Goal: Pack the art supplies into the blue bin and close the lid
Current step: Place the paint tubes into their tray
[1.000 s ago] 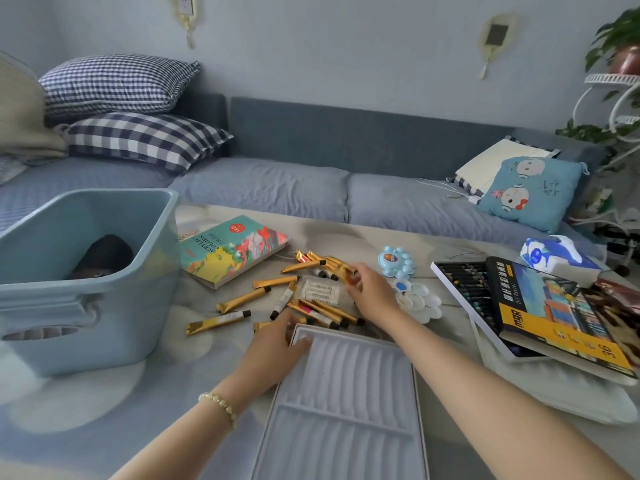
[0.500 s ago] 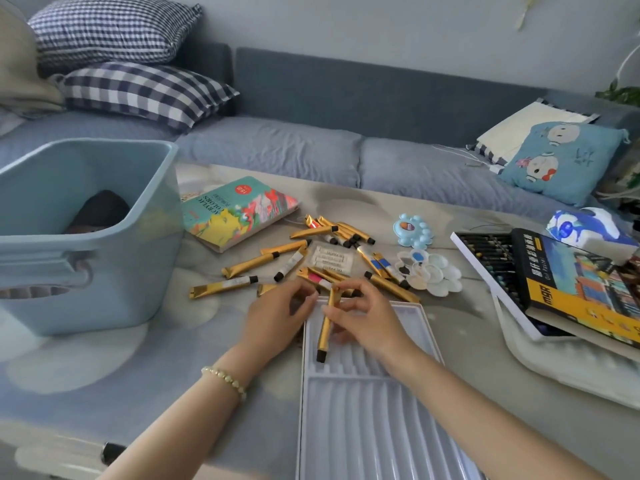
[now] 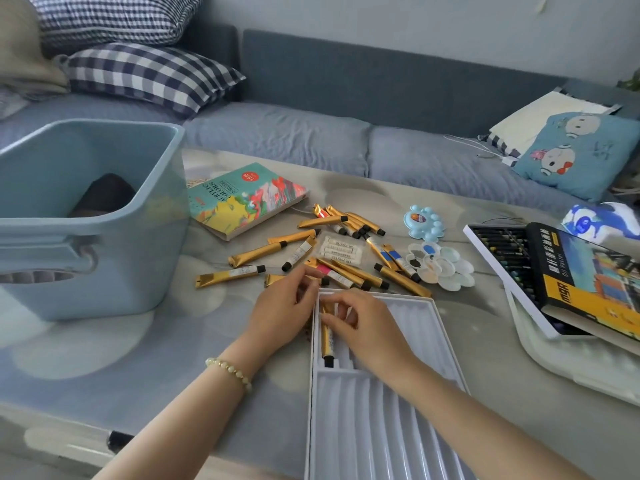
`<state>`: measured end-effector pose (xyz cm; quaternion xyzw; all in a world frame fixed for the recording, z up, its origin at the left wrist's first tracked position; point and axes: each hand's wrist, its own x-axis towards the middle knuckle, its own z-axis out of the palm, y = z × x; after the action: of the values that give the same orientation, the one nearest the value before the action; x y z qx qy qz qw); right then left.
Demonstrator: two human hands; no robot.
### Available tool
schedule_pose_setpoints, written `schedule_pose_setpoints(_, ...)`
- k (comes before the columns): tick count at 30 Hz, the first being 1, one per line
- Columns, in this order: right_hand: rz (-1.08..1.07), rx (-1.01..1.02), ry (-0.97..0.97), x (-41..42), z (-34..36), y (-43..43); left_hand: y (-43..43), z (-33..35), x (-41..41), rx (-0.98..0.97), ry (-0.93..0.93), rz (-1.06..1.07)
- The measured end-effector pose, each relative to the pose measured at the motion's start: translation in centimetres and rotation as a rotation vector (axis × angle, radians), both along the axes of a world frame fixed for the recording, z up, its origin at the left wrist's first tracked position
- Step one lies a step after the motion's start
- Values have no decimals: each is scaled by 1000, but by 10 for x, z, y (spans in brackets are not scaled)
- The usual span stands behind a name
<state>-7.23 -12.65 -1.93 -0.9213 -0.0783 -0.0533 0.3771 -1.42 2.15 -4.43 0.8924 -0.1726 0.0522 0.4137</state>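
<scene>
We count one gold tube (image 3: 326, 341) with a black cap, lying in the leftmost groove of one ribbed white tray (image 3: 412, 327). The right grip (image 3: 367, 327) pinches its upper end with curled fingers. The left grip (image 3: 284, 306) rests at the tray's left edge, fingers loosely bent; we cannot tell whether it holds anything. Beyond lie more than a dozen loose tubes (image 3: 256, 253), crimped metallic gold and too overlapped to count exactly. Two flower-shaped pieces sit nearby, a blue palette (image 3: 424, 223) and a white palette (image 3: 440, 268). One smooth blue bin (image 3: 138, 271) stands open-topped on the tabletop (image 3: 173, 358), far left, well apart from the tray.
</scene>
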Motion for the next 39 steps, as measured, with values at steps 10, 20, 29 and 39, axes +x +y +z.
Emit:
schedule_pose_setpoints(10, -24, -306, 6, 71, 31, -17, 0, 3, 0, -44, 9, -2)
schedule_pose_setpoints(20, -68, -564, 82, 109, 30, 9, 1, 9, -5, -19, 2, -10)
schedule_pose_setpoints(29, -66, -572, 70, 108, 30, -1, 1, 7, -3, -27, 36, -7)
schedule_pose_setpoints(39, -84, 542, 79, 62, 56, -33, 2, 5, -1, -6, 21, -61)
